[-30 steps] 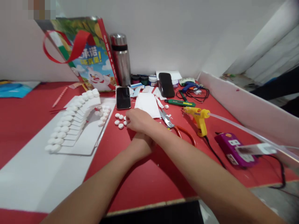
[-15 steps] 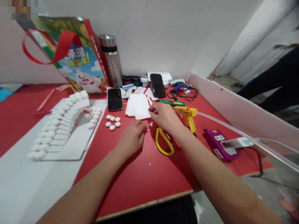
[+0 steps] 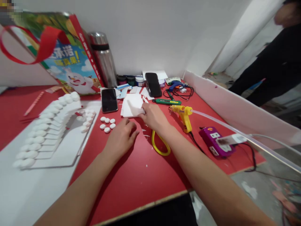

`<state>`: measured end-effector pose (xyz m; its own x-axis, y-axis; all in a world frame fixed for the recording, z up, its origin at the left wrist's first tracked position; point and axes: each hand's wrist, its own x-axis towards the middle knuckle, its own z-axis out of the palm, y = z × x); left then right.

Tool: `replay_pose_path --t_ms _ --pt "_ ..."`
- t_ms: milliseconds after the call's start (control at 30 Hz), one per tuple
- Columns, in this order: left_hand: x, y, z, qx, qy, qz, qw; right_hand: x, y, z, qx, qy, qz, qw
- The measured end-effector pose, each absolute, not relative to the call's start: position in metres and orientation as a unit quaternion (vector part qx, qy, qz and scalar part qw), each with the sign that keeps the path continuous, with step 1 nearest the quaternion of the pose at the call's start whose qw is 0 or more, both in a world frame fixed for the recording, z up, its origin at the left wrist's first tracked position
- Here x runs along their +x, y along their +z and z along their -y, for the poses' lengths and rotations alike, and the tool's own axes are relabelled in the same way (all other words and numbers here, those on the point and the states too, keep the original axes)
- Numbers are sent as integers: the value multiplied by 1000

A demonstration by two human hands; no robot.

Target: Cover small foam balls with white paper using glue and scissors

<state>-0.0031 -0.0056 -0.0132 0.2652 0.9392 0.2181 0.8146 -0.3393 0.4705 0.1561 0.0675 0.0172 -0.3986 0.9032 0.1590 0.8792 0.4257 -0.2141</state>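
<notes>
My right hand (image 3: 152, 116) pinches the corner of a white paper piece, lifted slightly off the stack of white sheets (image 3: 130, 102). My left hand (image 3: 121, 133) rests on the red table, fingers loosely curled and thumb apart, with nothing in it. Several round white pieces (image 3: 107, 120) lie just left of it. A yellow loop handle (image 3: 162, 151) sits partly under my right forearm. To the left stands a curved white model (image 3: 50, 131) of fanned steps lined with white discs.
A yellow glue gun (image 3: 184, 116) and a purple power strip (image 3: 217, 142) lie right. Behind are two phones (image 3: 109, 100), a green cutter (image 3: 167, 102), a steel flask (image 3: 103, 59) and a printed bag (image 3: 77, 69). A person in dark clothes (image 3: 275, 59) stands at right.
The view has shifted, so the table items sit further left. My right hand now has a white piece raised from the stack. More of the person at right shows.
</notes>
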Motion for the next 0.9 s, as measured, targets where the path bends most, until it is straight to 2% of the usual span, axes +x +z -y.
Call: replay_pose_path --t_ms 133,200,267,367,600,800,900 --pt "3 -16 5 748 339 -498 278 161 19 -68 -543 135 799 219" --pt "7 -18 4 699 410 -468 352 164 15 -67 -536 216 770 271" --pt "9 -19 2 652 466 -467 374 166 8 -67 -518 309 732 315" --pt "7 -21 -1 591 518 -494 371 167 -2 -67 -502 392 698 327" --pt "8 -22 -5 463 545 -467 520 170 -7 -67 -481 397 684 379" --pt "9 -22 -5 441 547 -464 539 171 -9 -65 -444 473 651 395" --pt "7 -22 -5 422 549 -472 545 167 -11 -65 -437 456 665 399"
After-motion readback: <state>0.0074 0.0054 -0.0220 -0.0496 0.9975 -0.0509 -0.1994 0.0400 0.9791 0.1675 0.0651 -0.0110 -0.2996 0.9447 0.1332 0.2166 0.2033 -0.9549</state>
